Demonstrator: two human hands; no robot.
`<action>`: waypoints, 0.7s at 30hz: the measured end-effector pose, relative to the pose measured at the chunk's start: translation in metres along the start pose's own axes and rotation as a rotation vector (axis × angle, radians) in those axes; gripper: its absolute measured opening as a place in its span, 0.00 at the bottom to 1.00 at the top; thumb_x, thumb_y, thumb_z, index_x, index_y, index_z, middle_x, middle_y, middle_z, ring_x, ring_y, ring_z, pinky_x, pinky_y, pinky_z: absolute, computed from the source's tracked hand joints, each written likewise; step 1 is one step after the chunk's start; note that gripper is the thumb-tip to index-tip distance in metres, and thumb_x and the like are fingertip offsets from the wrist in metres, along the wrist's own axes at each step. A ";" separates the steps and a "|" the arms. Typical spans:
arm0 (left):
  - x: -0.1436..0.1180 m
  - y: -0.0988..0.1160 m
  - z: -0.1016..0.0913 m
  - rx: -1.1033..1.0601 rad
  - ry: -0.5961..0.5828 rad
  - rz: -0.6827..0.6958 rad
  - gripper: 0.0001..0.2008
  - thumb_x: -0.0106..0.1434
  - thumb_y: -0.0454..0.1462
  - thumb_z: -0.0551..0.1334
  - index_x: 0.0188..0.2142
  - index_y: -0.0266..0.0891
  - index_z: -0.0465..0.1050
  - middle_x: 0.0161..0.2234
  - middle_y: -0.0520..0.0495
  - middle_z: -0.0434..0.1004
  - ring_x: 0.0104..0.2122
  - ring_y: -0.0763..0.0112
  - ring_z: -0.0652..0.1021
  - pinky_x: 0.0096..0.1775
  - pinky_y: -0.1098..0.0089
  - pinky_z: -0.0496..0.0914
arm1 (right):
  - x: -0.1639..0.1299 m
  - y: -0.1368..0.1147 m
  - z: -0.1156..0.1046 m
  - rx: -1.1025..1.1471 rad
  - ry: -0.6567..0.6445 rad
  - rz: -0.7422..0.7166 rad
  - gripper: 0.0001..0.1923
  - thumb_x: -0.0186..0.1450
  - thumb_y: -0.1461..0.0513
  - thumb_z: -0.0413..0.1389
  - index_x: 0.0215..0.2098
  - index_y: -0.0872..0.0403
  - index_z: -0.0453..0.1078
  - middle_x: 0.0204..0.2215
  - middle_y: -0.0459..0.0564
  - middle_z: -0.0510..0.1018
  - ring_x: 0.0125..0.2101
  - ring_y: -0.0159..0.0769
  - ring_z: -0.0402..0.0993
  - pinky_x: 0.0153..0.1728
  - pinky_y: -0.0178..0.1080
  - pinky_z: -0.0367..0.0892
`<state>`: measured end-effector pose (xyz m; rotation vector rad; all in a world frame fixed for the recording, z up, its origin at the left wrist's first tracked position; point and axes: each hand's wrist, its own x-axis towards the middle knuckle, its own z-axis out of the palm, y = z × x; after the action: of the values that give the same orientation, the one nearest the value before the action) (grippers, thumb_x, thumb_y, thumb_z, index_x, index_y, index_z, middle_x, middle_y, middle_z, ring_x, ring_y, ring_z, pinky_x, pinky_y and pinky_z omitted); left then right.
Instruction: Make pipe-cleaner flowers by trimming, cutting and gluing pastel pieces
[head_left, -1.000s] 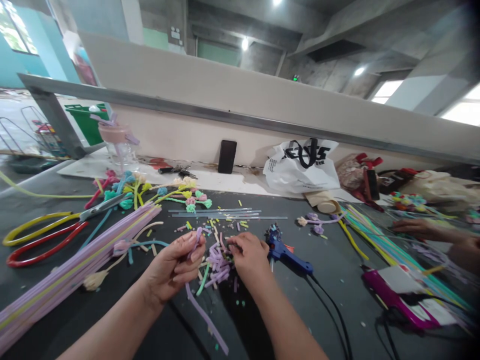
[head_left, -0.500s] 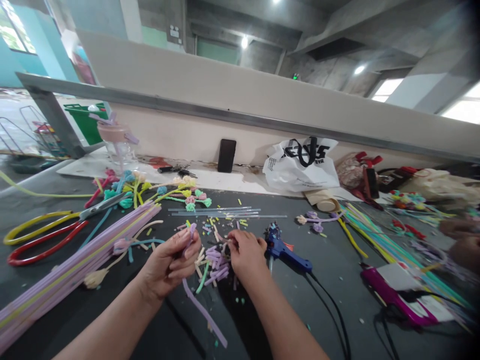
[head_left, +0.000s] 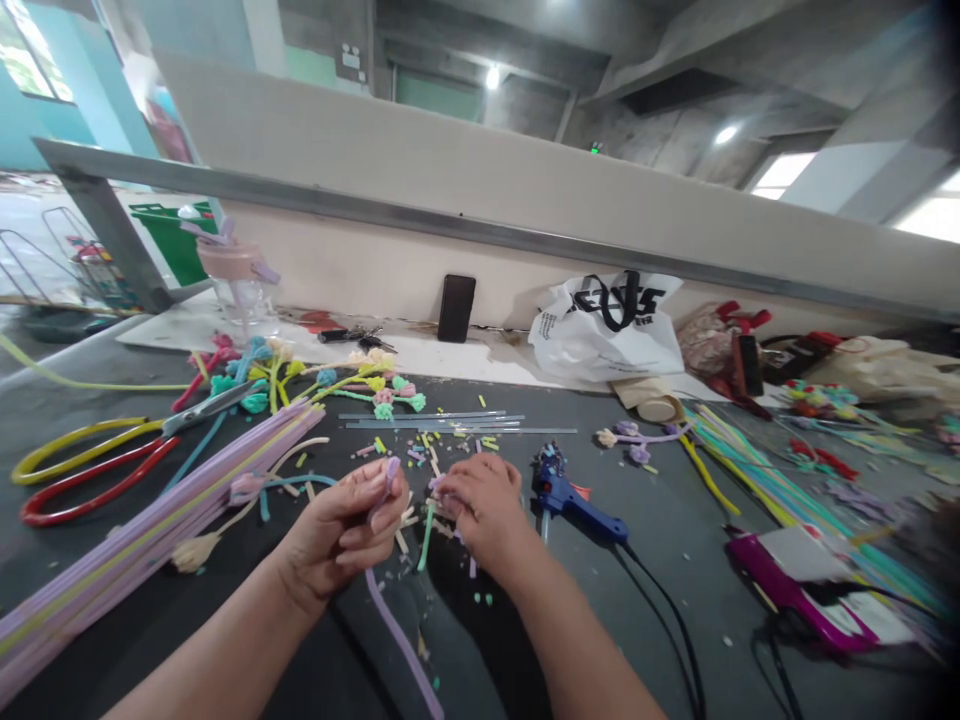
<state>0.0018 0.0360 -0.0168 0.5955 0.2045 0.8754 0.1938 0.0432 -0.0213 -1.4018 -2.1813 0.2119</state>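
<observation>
My left hand is closed, pinching a light purple pipe cleaner. Its top end pokes out between thumb and forefinger, and the long tail hangs down past the palm. Just to the right, my right hand curls palm-down over the scraps, fingers closed around short purple pipe cleaner pieces; most of them are hidden beneath it. A short green piece and cream offcuts lie between the hands. To the right of my right hand rests a blue glue gun.
Red-and-yellow-handled scissors and a bundle of purple stems lie left. Clear glue sticks are behind the hands. A phone leans on the partition. A magenta-and-white device and its cables lie right; a blurred hand is beyond.
My right hand has closed over the purple pieces, which were visible as a pile between my hands. My left hand has shifted slightly right, still holding the pipe cleaner.
</observation>
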 end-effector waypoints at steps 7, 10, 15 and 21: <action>0.010 -0.008 0.005 0.206 0.203 -0.196 0.06 0.60 0.35 0.57 0.30 0.34 0.69 0.19 0.55 0.63 0.10 0.91 0.49 0.11 0.85 0.46 | 0.002 0.006 -0.010 0.064 0.149 0.158 0.06 0.58 0.66 0.55 0.30 0.50 0.73 0.28 0.45 0.78 0.38 0.39 0.66 0.42 0.42 0.52; 0.012 -0.014 0.009 0.288 0.252 -0.207 0.07 0.60 0.37 0.58 0.29 0.34 0.68 0.19 0.55 0.64 0.10 0.90 0.51 0.10 0.84 0.46 | 0.000 -0.002 -0.013 0.248 0.171 0.131 0.06 0.59 0.65 0.54 0.31 0.51 0.73 0.27 0.47 0.75 0.37 0.38 0.67 0.41 0.40 0.58; 0.011 -0.021 0.012 0.338 0.230 -0.209 0.09 0.60 0.40 0.57 0.29 0.35 0.67 0.19 0.55 0.64 0.10 0.89 0.52 0.11 0.83 0.48 | -0.003 -0.016 -0.019 0.684 -0.014 0.195 0.08 0.61 0.63 0.53 0.35 0.51 0.74 0.31 0.46 0.72 0.35 0.33 0.70 0.40 0.36 0.63; 0.011 -0.022 0.011 0.319 0.210 -0.229 0.10 0.61 0.41 0.56 0.30 0.35 0.67 0.19 0.55 0.64 0.10 0.88 0.52 0.11 0.81 0.47 | -0.004 -0.009 -0.011 0.908 -0.042 0.286 0.06 0.56 0.60 0.58 0.30 0.54 0.73 0.29 0.46 0.74 0.32 0.34 0.70 0.37 0.37 0.64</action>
<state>0.0276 0.0294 -0.0192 0.7594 0.5992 0.6861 0.1937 0.0345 -0.0098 -1.1305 -1.5363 1.1690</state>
